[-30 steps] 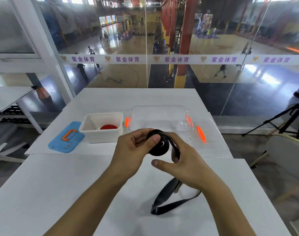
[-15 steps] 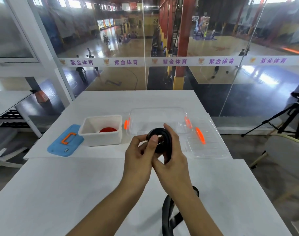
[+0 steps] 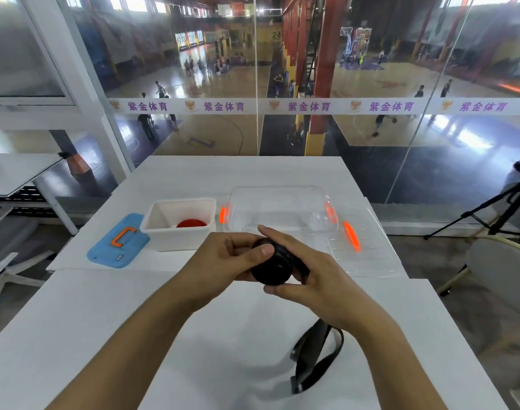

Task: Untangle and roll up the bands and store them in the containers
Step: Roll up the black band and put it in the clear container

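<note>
A black band is partly wound into a tight roll (image 3: 272, 266), held above the white table (image 3: 75, 321) between both hands. My left hand (image 3: 223, 258) grips the roll from the left, thumb across its top. My right hand (image 3: 315, 279) wraps round it from the right, fingers curled behind and under it. The band's loose tail (image 3: 315, 359) runs under my right wrist and lies looped on the table. Behind the hands stand a white tub (image 3: 178, 235) with a red roll (image 3: 191, 223) inside and a clear container (image 3: 282, 205) with orange clips.
A blue lid (image 3: 116, 244) with an orange handle lies left of the white tub. A clear lid (image 3: 365, 250) with an orange clip lies right of the clear container. A glass wall rises behind the table. A tripod (image 3: 501, 208) and a chair (image 3: 501, 261) stand at right.
The roll has been turned and is now flatter and lower between my hands. My right hand has shifted round to its right side, and the loose tail has swung out to the right.
</note>
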